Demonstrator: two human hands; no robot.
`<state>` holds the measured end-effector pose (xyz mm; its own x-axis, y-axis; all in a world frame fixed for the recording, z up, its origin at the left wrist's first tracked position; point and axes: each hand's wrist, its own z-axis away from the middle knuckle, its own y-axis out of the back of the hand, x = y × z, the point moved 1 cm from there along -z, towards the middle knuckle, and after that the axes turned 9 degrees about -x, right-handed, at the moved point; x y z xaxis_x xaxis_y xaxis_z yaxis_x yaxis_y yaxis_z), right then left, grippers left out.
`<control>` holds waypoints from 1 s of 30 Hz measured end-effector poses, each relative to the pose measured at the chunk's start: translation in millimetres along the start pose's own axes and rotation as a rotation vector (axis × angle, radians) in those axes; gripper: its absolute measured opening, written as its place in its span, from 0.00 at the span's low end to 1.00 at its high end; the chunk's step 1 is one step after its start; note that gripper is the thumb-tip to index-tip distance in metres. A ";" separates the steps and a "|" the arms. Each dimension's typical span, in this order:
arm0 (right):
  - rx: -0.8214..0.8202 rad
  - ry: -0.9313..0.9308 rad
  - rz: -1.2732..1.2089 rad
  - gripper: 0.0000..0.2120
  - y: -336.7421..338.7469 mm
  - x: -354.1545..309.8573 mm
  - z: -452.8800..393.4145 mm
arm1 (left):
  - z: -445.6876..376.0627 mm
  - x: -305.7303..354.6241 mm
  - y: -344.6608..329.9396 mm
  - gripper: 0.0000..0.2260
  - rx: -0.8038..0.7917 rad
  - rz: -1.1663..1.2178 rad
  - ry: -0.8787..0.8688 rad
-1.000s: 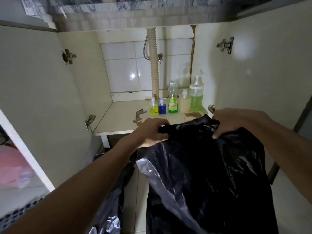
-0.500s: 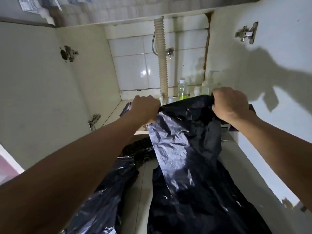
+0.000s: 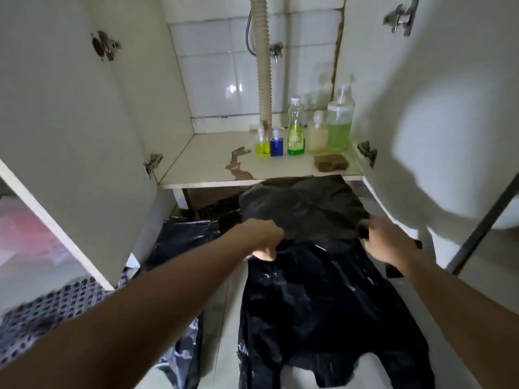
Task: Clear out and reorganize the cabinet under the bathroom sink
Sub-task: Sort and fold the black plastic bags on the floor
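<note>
Head view, looking down into open under-sink cabinet (image 3: pixel 213 161).

Black bin bag (image 3: pixel 314 282): stretched between both hands, low in front of cabinet shelf edge, over floor tiles. Upper part billowed away toward cabinet, matt grey; lower part hanging glossy below the hands toward the camera. Left hand (image 3: pixel 264 237) clenched on bag's left edge, thumb tucked beneath plastic. Right hand (image 3: pixel 387 242) clenched on bag's right edge, a fold of black plastic sticking out past the knuckles.

Second black bag (image 3: pixel 182 240): crumpled on floor to the left, partly covered by left forearm.

On shelf, right rear, in a row: small yellow bottle (image 3: pixel 262 144), small blue bottle (image 3: pixel 276 143), green dish-soap bottle (image 3: pixel 296 127), pale amber bottle (image 3: pixel 317 133), large green pump bottle (image 3: pixel 339 122). Brown sponge (image 3: pixel 331 162) just in front of the two rightmost. Corrugated drain hose (image 3: pixel 264 60) behind the small bottles. Brown stain (image 3: pixel 238 164) near shelf front.

Hard to make out: bag's mouth and far edge blurred; space under shelf dark; labels unreadable; patterned mat (image 3: pixel 53 307) at lower left blurred and cut by frame.

Against half a second earlier: hands lowered from shelf height to below shelf edge; bag no longer screening the bottles, full row now exposed; view tilted further down.
</note>
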<state>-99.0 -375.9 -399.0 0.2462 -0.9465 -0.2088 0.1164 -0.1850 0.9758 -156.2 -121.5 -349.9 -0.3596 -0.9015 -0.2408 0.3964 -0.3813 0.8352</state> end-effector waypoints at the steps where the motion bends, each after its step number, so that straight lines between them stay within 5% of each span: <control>1: -0.033 0.006 0.012 0.11 -20.1 4.0 3.1 | -5.8 7.4 -16.8 0.13 -0.014 -0.005 0.006; 7: -0.321 -0.069 0.142 0.18 -120.1 19.1 38.4 | -27.9 51.8 -102.0 0.11 -0.088 -0.030 0.015; 15: -0.691 -0.218 0.270 0.27 -165.4 27.3 67.7 | -24.3 89.6 -173.6 0.13 -0.307 0.012 -0.032; 19: -0.761 -0.182 0.290 0.29 -146.7 -2.6 59.7 | -13.0 81.0 -164.1 0.30 -0.443 0.076 -0.028; 22: -0.751 -0.096 0.229 0.28 -118.7 -50.0 34.8 | -9.0 41.7 -124.5 0.33 -0.440 0.190 -0.015; 26: -0.561 0.075 -0.088 0.24 -83.4 -136.7 -14.1 | 6.9 -43.3 -69.5 0.27 -0.174 0.293 0.083; 30: -0.416 0.223 -0.295 0.12 -81.2 -227.7 -25.3 | 36.4 -104.1 -83.4 0.21 -0.058 0.342 0.167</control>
<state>-140.2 -138.7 -432.3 0.3383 -0.7828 -0.5223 0.5704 -0.2709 0.7754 -182.6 11.5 -376.5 -0.0576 -0.9978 -0.0339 0.5184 -0.0589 0.8531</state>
